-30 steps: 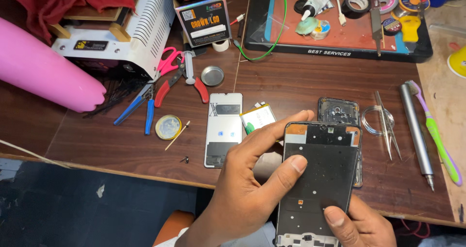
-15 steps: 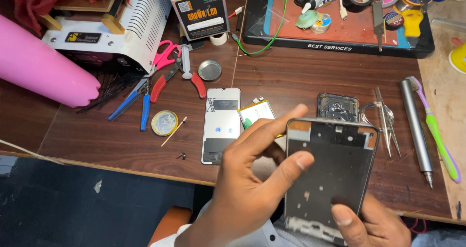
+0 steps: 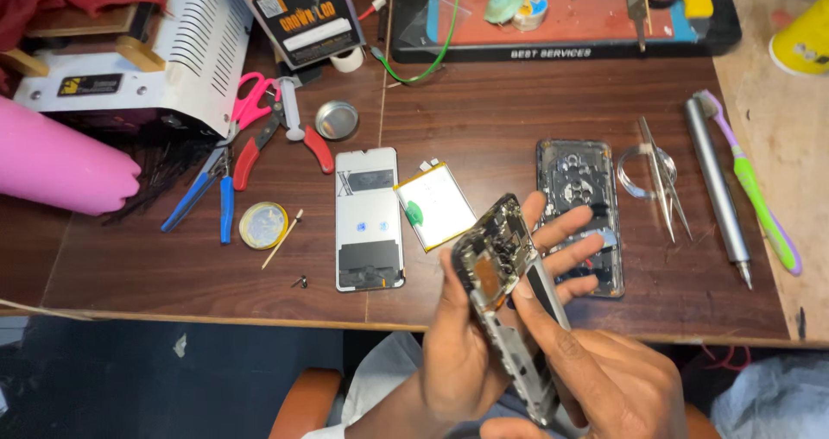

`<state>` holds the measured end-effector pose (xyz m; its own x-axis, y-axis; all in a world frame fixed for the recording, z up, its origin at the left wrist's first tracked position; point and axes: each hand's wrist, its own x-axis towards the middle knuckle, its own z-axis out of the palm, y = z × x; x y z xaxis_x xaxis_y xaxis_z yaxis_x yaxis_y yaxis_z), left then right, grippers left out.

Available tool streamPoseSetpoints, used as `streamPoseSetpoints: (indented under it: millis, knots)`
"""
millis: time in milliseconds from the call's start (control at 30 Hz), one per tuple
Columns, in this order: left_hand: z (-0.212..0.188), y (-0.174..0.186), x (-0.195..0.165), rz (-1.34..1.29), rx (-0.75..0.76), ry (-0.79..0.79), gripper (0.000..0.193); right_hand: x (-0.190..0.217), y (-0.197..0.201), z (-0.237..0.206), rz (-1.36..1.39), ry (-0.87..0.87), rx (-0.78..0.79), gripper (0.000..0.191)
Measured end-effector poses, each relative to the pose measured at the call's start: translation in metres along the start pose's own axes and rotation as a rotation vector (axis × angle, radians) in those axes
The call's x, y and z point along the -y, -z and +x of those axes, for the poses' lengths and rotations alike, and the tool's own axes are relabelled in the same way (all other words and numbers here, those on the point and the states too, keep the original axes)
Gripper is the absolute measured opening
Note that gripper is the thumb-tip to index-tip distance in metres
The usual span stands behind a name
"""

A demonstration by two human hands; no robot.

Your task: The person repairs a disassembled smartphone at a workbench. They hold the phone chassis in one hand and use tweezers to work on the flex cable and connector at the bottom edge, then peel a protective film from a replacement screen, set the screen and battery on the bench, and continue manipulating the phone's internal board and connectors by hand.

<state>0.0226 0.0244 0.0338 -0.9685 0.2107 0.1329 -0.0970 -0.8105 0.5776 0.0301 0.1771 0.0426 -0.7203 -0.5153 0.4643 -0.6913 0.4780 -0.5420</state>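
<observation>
Both hands bare, no rings or watch; a pale cuff (image 3: 324, 432), perhaps white, at the left wrist

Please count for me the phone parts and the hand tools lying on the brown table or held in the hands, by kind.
Phone frame, held in both hands: 1
Screen panel: 1
Battery: 1
Clear back cover: 1
Pliers, red and blue: 2
Pink scissors: 1
Tweezers: 1
Total: 8
</observation>
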Motion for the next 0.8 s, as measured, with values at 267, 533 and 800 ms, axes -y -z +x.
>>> streamPoseSetpoints:
  millis: [267, 533, 800]
  knots:
    - [-0.003, 0.0, -0.002, -0.191, 0.023, 0.093, 0.116, -0.003, 0.0, -0.013, 0.258, -0.308, 0.116, 0.078]
    - [0.001, 0.0, -0.01, -0.281, 0.022, 0.186, 0.121, -0.005, 0.021, -0.036, 0.532, -0.549, -0.115, 0.051]
    - [0.004, 0.005, -0.009, -0.322, 0.069, 0.192, 0.12, -0.022, 0.04, -0.027, 0.607, -0.682, -0.383, 0.03]
